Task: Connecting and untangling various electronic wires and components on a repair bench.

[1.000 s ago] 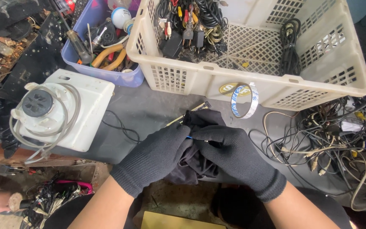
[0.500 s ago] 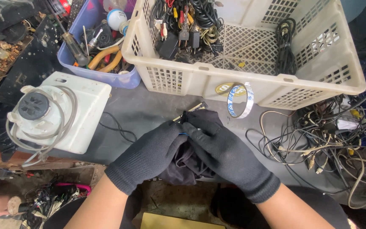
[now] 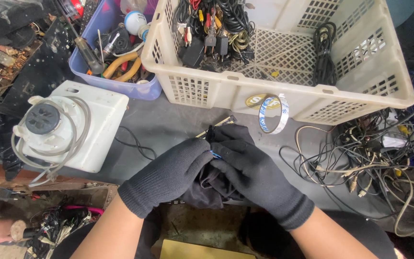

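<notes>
While both my gloved hands were bunched together at the near edge of the grey table (image 3: pixel 168 124), they closed on a piece of black cloth (image 3: pixel 207 189) that hung down between them over the table's edge. My left hand (image 3: pixel 173 175) had its fingers curled shut onto the top of the cloth, and my right hand (image 3: pixel 250 175) was curled just as tightly against it, fingertips touching the left ones, with a small bit of blue showing where they met. A thin metal rod (image 3: pixel 216 125) stuck out past my fingertips, lying on the table and pointing toward the cream basket (image 3: pixel 283 96); I could not tell whether either hand held its near end.

That basket stood just beyond, with black cables and plugs (image 3: pixel 216 33) heaped in its far left corner. A roll of tape (image 3: pixel 273 113) leaned against its front wall. To my left sat a white box with a round dial (image 3: pixel 68 124), a grey cord looped around it, and behind it a blue tub of hand tools (image 3: pixel 116 57). To my right lay a loose tangle of wires (image 3: pixel 370 158).
</notes>
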